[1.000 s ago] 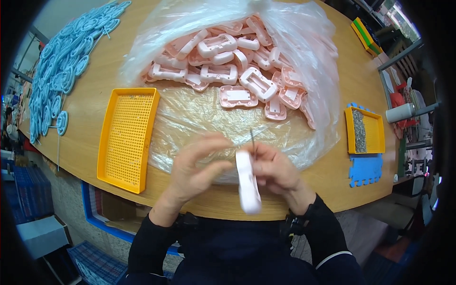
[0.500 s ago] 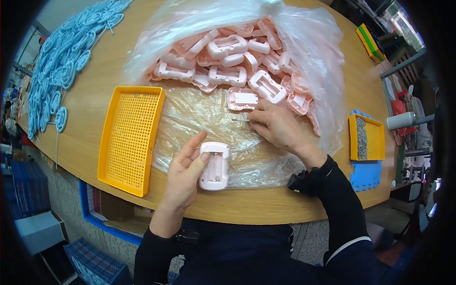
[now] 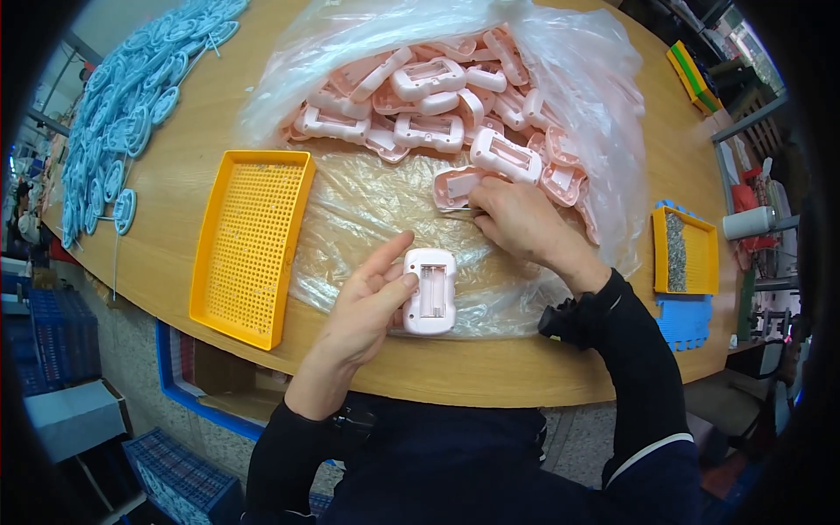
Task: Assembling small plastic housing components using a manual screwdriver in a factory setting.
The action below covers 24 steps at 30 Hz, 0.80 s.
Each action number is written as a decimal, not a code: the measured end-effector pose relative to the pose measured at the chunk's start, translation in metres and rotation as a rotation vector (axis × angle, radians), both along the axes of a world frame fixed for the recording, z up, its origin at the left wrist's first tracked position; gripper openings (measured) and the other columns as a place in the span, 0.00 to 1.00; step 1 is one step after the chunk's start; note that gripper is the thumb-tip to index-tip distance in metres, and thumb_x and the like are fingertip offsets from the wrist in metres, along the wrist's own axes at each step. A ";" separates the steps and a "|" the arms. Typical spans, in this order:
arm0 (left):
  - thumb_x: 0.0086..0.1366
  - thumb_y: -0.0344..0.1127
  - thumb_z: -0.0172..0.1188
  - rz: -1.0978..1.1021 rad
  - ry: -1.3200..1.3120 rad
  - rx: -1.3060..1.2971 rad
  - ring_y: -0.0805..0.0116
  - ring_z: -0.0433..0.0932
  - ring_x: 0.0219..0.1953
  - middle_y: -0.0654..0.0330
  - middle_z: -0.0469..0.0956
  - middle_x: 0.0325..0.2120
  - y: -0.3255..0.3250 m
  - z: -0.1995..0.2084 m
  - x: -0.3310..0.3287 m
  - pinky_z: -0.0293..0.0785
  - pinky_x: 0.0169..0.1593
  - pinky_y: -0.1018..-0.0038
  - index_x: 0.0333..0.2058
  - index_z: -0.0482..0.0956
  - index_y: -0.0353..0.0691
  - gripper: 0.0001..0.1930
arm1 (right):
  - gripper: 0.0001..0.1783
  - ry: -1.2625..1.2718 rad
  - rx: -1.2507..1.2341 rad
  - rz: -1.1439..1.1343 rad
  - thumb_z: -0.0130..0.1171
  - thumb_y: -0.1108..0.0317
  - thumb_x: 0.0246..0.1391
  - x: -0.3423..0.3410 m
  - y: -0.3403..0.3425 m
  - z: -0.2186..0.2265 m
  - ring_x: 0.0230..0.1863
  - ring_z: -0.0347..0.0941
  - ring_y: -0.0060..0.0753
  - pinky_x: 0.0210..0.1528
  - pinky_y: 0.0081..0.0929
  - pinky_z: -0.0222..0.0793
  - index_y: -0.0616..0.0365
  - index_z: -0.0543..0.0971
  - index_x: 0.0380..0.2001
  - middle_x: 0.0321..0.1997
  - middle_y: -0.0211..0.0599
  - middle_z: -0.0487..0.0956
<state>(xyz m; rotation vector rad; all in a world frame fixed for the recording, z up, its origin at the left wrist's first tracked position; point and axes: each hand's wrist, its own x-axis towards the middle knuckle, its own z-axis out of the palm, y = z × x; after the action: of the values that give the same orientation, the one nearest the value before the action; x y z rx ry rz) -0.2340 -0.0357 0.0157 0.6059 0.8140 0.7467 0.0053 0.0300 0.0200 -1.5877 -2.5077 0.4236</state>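
In my left hand (image 3: 372, 302) is a pale pink plastic battery-compartment housing (image 3: 430, 317), upright above the table's near side. My thumb lies on its left edge, and the open compartment with metal contacts faces up. My right hand (image 3: 523, 217) is closed on a thin metal tool (image 3: 455, 209) whose tip points left; its kind is not clear. The same hand's fingers touch a pink housing with a white compartment cover (image 3: 459, 184) at the pile's near edge. Whether they pinch it is hidden. Behind lies a heap of similar pink housings (image 3: 429, 131).
A clear plastic bag (image 3: 604, 96) surrounds the heap and spreads under my hands. On the left are a yellow perforated tray (image 3: 249, 254) and blue looped plastic parts (image 3: 131, 131). To the right, a yellow tray of small metal pieces (image 3: 697, 254) rests on a blue foam mat (image 3: 684, 322).
My right hand has moved up to the housing at the pile's edge, which now sits tilted. My left hand has shifted right with its housing.
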 end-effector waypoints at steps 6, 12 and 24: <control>0.68 0.27 0.49 -0.015 0.028 0.011 0.73 0.78 0.43 0.53 0.74 0.51 0.000 -0.003 0.001 0.78 0.40 0.78 0.66 0.48 0.35 0.31 | 0.06 -0.006 0.053 0.012 0.57 0.68 0.48 -0.001 -0.003 -0.001 0.35 0.75 0.48 0.37 0.44 0.71 0.58 0.75 0.29 0.34 0.41 0.76; 0.68 0.27 0.49 0.003 0.024 0.014 0.74 0.78 0.42 0.54 0.75 0.50 -0.004 0.000 0.004 0.78 0.40 0.78 0.67 0.49 0.36 0.31 | 0.05 -0.030 0.081 -0.034 0.57 0.69 0.49 -0.001 -0.018 -0.005 0.35 0.75 0.48 0.37 0.42 0.71 0.58 0.76 0.30 0.34 0.39 0.75; 0.68 0.27 0.50 -0.040 0.038 0.054 0.71 0.77 0.46 0.52 0.73 0.53 -0.007 0.004 0.009 0.77 0.45 0.77 0.66 0.45 0.32 0.33 | 0.06 0.953 -0.463 -0.126 0.61 0.72 0.52 -0.016 -0.056 0.021 0.30 0.66 0.15 0.33 0.17 0.62 0.63 0.77 0.29 0.29 0.26 0.72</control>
<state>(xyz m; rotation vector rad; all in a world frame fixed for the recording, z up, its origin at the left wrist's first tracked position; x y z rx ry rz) -0.2252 -0.0426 0.0201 0.6842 0.8164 0.7243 -0.0107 -0.0265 0.0412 -1.1935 -1.6274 1.4135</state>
